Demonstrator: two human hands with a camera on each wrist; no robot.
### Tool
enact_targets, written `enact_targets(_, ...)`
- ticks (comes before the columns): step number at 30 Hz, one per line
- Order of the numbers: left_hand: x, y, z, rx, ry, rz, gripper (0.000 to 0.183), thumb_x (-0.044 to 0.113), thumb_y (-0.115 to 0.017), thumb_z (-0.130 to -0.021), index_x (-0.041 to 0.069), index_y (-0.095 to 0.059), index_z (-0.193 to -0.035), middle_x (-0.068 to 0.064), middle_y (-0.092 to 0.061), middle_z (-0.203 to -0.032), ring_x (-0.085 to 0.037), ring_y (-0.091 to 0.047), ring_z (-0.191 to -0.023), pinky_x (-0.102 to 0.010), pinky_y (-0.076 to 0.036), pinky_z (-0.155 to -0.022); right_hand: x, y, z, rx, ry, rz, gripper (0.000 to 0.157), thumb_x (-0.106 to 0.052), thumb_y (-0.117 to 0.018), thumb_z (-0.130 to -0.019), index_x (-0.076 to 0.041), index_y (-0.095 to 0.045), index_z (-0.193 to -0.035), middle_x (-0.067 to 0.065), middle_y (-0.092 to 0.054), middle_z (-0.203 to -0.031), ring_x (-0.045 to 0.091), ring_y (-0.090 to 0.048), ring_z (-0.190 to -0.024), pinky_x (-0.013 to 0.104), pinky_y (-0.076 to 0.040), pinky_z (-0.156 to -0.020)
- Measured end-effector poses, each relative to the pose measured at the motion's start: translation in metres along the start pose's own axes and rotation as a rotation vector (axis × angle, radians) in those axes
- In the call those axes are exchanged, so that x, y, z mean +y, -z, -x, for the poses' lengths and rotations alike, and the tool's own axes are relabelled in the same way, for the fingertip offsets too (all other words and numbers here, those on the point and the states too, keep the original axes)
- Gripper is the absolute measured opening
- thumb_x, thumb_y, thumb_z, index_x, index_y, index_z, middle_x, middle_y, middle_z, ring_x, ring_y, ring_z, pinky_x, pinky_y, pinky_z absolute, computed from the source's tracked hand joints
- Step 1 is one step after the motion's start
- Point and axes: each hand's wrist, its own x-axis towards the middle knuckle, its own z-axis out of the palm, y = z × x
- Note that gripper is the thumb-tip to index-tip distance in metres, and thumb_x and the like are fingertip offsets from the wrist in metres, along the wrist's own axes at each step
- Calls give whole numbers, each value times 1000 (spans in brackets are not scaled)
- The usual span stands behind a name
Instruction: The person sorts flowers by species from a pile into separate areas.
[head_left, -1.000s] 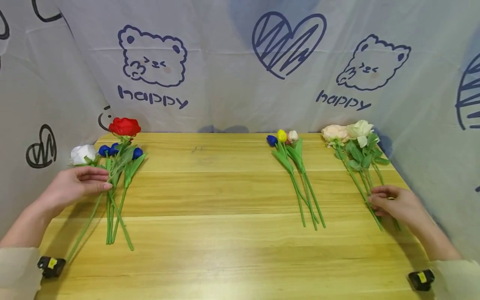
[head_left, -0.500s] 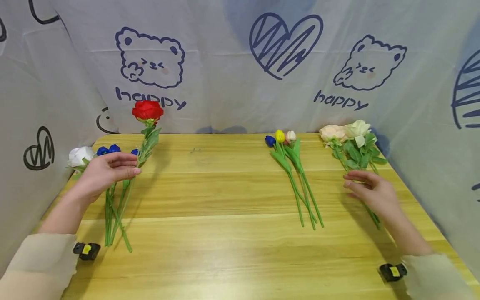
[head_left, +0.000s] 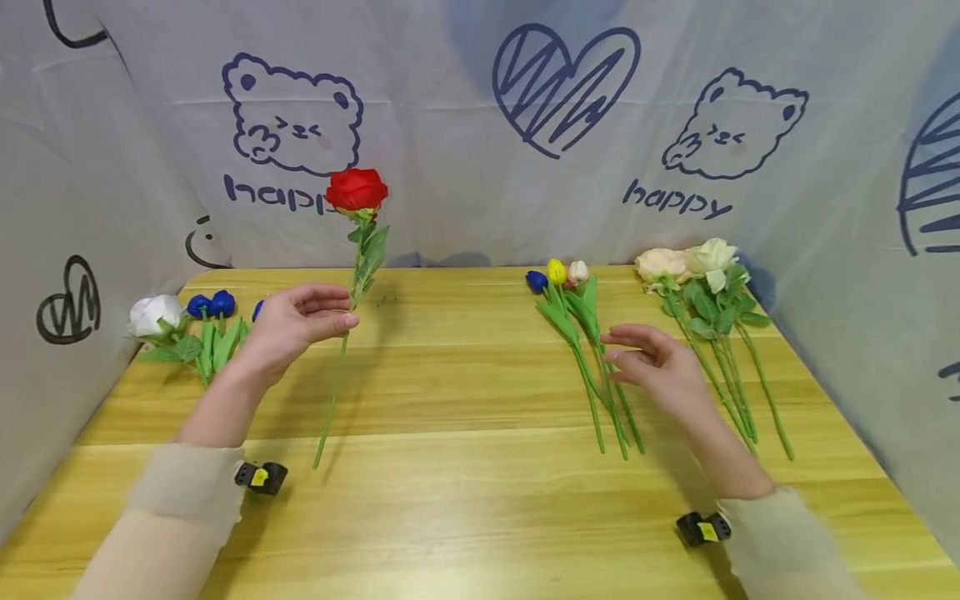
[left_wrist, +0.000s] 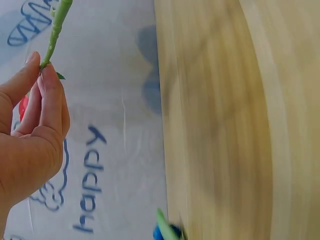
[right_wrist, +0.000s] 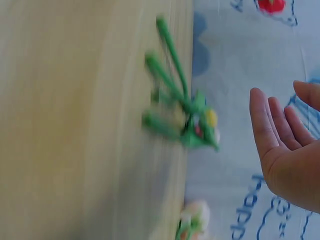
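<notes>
My left hand (head_left: 303,329) pinches the stem of a red rose (head_left: 357,190) between thumb and fingertips. The rose stands upright above the table, bloom at the top and its long green stem (left_wrist: 55,32) hanging below the hand. In the left wrist view most of the red bloom is hidden behind the fingers. My right hand (head_left: 656,362) has nothing in its grasp, its fingers (right_wrist: 260,117) loosely extended. In the head view it overlaps the stems of a bunch of tulips (head_left: 577,321) with blue, yellow and pale pink heads; the right wrist view shows a gap between them.
White and peach roses (head_left: 686,271) lie at the right with their stems toward me. On the left lie a white rose (head_left: 156,318) and several blue tulips (head_left: 210,304), partly hidden by my left forearm. A patterned cloth (head_left: 442,183) hangs behind the wooden table (head_left: 465,500).
My left hand has lifted the red rose off the left-hand flowers and carried it rightward. My right hand has left the stems of the right-hand roses and moved left to the tulips.
</notes>
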Motion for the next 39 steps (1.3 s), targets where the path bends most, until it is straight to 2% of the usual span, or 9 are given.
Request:
enact_targets(3, 4, -16, -5, -7, -5, 29, 55, 10, -75, -97, -7, -51, -144, -20, -59, -134, -5, -70, -101, -23, -60, -89, -4, -19, -2, -51, -18, -7, 43, -16, -64, -105, -1, -54, -144, 18, -61, -140, 20, -71, -110, 48, -60, -95)
enact_targets(6, 7, -31, -11, -8, -12, 60, 53, 7, -76, -96, -7, -53, -143, -20, -60, -132, -7, -70, -102, -23, -60, -89, -8, -36, -3, -96, -41, -26, 45, -16, -66, -104, -1, -54, -145, 23, -58, -143, 26, -69, -114, 51, -59, -95)
enact_targets(10, 12, -50, -18, -10, -34, 110, 52, 4, -76, -95, -7, -55, -141, -14, -63, -125, -9, -70, -100, -24, -60, -87, -14, -55, -4, -156, -64, -62, 48, -17, -69, -102, -2, -53, -145, 23, -58, -143, 31, -67, -116, 51, -60, -95)
enact_targets(15, 17, -76, -24, -35, -48, 205, 51, -1, -75, -94, -8, -54, -140, -7, -65, -117, -10, -70, -97, -26, -61, -87, -19, -75, -4, -226, -84, -91, 51, -15, -71, -101, 0, -52, -146, 22, -60, -140, 30, -69, -112, 50, -61, -91)
enact_targets(19, 18, -96, -26, -46, -39, 262, 49, -4, -74, -93, -7, -55, -139, -9, -65, -117, -11, -70, -96, -27, -62, -86, -22, -91, -5, -277, -96, -114, 49, -11, -68, -101, 2, -51, -145, 25, -60, -140, 34, -69, -112, 51, -62, -89)
enact_targets(25, 19, -124, -30, -64, -28, 294, 46, -1, -76, -93, -6, -58, -135, -14, -66, -119, -14, -72, -95, -30, -62, -87, -27, -112, -5, -340, -132, -119, 48, -12, -66, -101, 3, -52, -145, 26, -61, -137, 44, -66, -117, 50, -63, -87)
enact_targets(31, 17, -145, -33, -79, -19, 345, 46, -3, -76, -92, -6, -59, -135, -16, -65, -120, -18, -70, -99, -33, -62, -89, -28, -121, -5, -366, -172, -119, 47, -13, -68, -101, 3, -54, -143, 23, -65, -129, 42, -71, -107, 50, -63, -85)
enact_targets(39, 16, -162, -31, -60, -5, 343, 44, -1, -77, -92, -4, -60, -133, -20, -65, -123, -21, -71, -102, -33, -62, -89, -24, -125, -5, -343, -213, -135, 48, -8, -68, -101, 6, -51, -144, 19, -63, -120, 25, -72, -90, 46, -65, -78)
